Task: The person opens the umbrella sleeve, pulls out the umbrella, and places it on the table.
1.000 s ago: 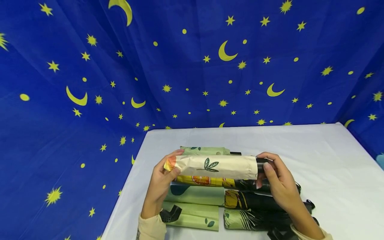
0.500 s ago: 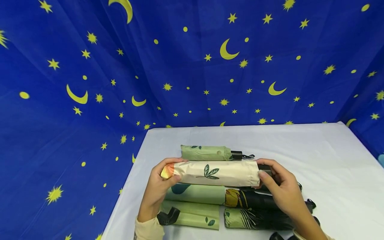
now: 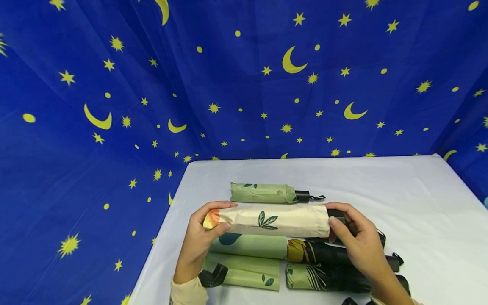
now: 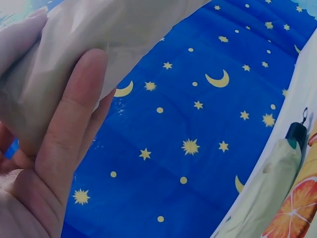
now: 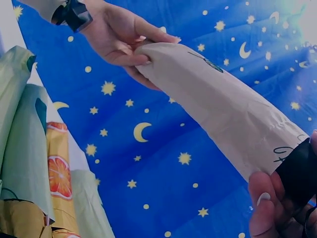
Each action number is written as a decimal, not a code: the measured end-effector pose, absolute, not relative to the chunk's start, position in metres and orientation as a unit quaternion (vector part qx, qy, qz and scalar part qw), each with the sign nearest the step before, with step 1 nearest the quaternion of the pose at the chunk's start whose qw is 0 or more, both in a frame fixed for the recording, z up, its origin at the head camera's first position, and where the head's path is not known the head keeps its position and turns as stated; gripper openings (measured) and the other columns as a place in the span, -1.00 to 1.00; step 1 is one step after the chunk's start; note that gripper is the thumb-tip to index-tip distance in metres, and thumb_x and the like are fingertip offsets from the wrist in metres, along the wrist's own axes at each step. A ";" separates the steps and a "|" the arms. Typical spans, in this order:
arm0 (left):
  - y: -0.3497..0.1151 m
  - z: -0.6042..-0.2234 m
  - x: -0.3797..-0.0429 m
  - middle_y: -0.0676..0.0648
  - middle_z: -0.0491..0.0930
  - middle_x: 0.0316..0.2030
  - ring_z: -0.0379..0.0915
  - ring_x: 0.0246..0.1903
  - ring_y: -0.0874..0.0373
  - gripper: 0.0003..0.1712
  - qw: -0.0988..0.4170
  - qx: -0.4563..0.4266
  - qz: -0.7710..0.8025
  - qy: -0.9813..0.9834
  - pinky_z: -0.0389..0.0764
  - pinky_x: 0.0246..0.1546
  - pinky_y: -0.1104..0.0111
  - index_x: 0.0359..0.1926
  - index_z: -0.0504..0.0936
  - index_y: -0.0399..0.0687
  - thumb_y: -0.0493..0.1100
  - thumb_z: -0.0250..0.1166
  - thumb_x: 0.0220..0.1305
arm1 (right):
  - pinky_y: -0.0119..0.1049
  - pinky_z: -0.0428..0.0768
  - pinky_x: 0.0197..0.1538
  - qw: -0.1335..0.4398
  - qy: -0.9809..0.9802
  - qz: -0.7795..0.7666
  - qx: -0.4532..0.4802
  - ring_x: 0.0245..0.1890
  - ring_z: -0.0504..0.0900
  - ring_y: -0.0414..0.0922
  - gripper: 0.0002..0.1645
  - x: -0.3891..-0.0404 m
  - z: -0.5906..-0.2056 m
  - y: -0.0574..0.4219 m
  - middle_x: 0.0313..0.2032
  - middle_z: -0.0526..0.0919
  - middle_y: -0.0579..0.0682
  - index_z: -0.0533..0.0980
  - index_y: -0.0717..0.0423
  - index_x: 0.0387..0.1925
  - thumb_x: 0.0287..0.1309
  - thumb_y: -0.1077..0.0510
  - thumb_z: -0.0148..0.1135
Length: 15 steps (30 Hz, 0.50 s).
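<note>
A cream folded umbrella [image 3: 293,220] in a fabric cover with a green leaf sprig lies level between my hands, above the table. My left hand [image 3: 203,233] grips its orange-and-yellow left end, thumb in front and fingers behind. The right hand [image 3: 358,233] holds the other end, where the black handle [image 3: 336,216] sticks out of the cover. In the left wrist view my left fingers [image 4: 74,109] press along the cover. The right wrist view shows my right fingers [image 5: 262,203] curled around the handle end.
Behind the held umbrella lies a green folded umbrella [image 3: 263,193]. In front are pale green covers [image 3: 263,246] and dark folded umbrellas [image 3: 331,254] in rows. An orange-slice cover [image 5: 59,176] lies among them. A starry blue curtain [image 3: 228,84] borders the white table [image 3: 427,203].
Both hands have brought the cream umbrella slightly down and nearer to me, uncovering the green umbrella behind it. Over the last half second they have barely moved.
</note>
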<state>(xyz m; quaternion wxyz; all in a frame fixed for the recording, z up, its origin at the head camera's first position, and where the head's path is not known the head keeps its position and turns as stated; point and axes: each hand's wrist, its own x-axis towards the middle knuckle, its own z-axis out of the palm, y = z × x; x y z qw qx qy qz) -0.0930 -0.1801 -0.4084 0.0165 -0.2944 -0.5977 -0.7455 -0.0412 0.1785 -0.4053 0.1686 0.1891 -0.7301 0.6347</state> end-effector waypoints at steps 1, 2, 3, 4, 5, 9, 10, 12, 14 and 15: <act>-0.180 -0.408 -0.093 -0.27 0.60 0.14 0.58 0.00 0.02 -0.57 0.019 -0.296 -0.745 -0.598 0.68 -0.12 0.33 0.16 0.55 -0.44 -0.40 0.38 0.31 | -0.30 0.61 -0.46 0.169 -0.729 0.636 0.189 -0.49 0.56 -0.10 -0.64 -0.041 -0.405 0.178 -0.31 0.63 0.02 0.47 0.38 0.17 0.42 0.52 -0.01; -0.181 -0.408 -0.092 -0.28 0.60 0.14 0.57 0.01 0.00 -0.58 0.022 -0.298 -0.743 -0.599 0.68 -0.12 0.32 0.16 0.55 -0.44 -0.41 0.38 0.31 | -0.30 0.62 -0.45 0.169 -0.728 0.637 0.190 -0.48 0.56 -0.10 -0.63 -0.041 -0.405 0.178 -0.30 0.62 0.03 0.47 0.38 0.18 0.42 0.52 -0.02; -0.181 -0.407 -0.092 -0.29 0.60 0.14 0.57 0.02 -0.01 -0.58 0.025 -0.301 -0.742 -0.598 0.68 -0.11 0.31 0.16 0.55 -0.43 -0.42 0.37 0.30 | -0.29 0.63 -0.44 0.168 -0.726 0.639 0.192 -0.47 0.57 -0.10 -0.63 -0.041 -0.405 0.179 -0.29 0.62 0.04 0.46 0.38 0.19 0.42 0.52 -0.02; -0.181 -0.407 -0.091 -0.29 0.59 0.15 0.57 0.04 -0.03 -0.58 0.029 -0.304 -0.742 -0.597 0.68 -0.10 0.30 0.16 0.55 -0.43 -0.43 0.37 0.30 | -0.29 0.64 -0.43 0.169 -0.726 0.638 0.193 -0.46 0.58 -0.09 -0.62 -0.041 -0.406 0.179 -0.28 0.63 0.04 0.46 0.38 0.20 0.43 0.52 -0.03; -0.182 -0.407 -0.091 -0.30 0.59 0.15 0.56 0.05 -0.04 -0.58 0.033 -0.307 -0.741 -0.596 0.68 -0.09 0.29 0.16 0.55 -0.43 -0.43 0.37 0.30 | -0.29 0.65 -0.42 0.169 -0.727 0.637 0.194 -0.44 0.60 -0.09 -0.61 -0.041 -0.406 0.179 -0.27 0.63 0.04 0.45 0.37 0.21 0.43 0.52 -0.03; -0.183 -0.406 -0.092 -0.31 0.59 0.15 0.55 0.08 -0.07 -0.59 0.046 -0.320 -0.742 -0.588 0.67 -0.07 0.28 0.16 0.56 -0.43 -0.44 0.36 0.30 | -0.30 0.67 -0.39 0.172 -0.728 0.633 0.197 -0.41 0.66 -0.09 -0.59 -0.040 -0.405 0.182 -0.25 0.66 0.05 0.44 0.37 0.24 0.44 0.52 -0.05; -0.183 -0.406 -0.092 -0.30 0.59 0.15 0.55 0.09 -0.07 -0.59 0.047 -0.322 -0.742 -0.585 0.67 -0.07 0.28 0.16 0.56 -0.43 -0.44 0.36 0.30 | -0.30 0.67 -0.39 0.172 -0.728 0.634 0.198 -0.41 0.67 -0.08 -0.59 -0.040 -0.405 0.182 -0.25 0.66 0.05 0.44 0.36 0.24 0.44 0.52 -0.05; -0.183 -0.407 -0.092 -0.30 0.59 0.14 0.54 0.10 -0.08 -0.60 0.048 -0.326 -0.743 -0.582 0.67 -0.06 0.28 0.15 0.57 -0.42 -0.44 0.36 0.30 | -0.30 0.67 -0.38 0.171 -0.726 0.636 0.199 -0.40 0.68 -0.07 -0.59 -0.039 -0.405 0.182 -0.25 0.66 0.06 0.44 0.37 0.25 0.44 0.52 -0.06; -0.184 -0.407 -0.093 -0.29 0.59 0.14 0.54 0.10 -0.08 -0.60 0.050 -0.330 -0.744 -0.579 0.66 -0.06 0.29 0.15 0.57 -0.42 -0.45 0.35 0.30 | -0.29 0.67 -0.38 0.170 -0.724 0.638 0.200 -0.41 0.67 -0.06 -0.58 -0.039 -0.405 0.183 -0.24 0.66 0.06 0.43 0.38 0.25 0.45 0.52 -0.07; -0.184 -0.407 -0.092 -0.29 0.59 0.15 0.54 0.10 -0.08 -0.60 0.049 -0.331 -0.745 -0.577 0.66 -0.06 0.29 0.15 0.57 -0.42 -0.46 0.35 0.30 | -0.29 0.68 -0.38 0.168 -0.724 0.639 0.197 -0.41 0.67 -0.05 -0.59 -0.038 -0.405 0.183 -0.23 0.66 0.05 0.43 0.37 0.25 0.45 0.51 -0.07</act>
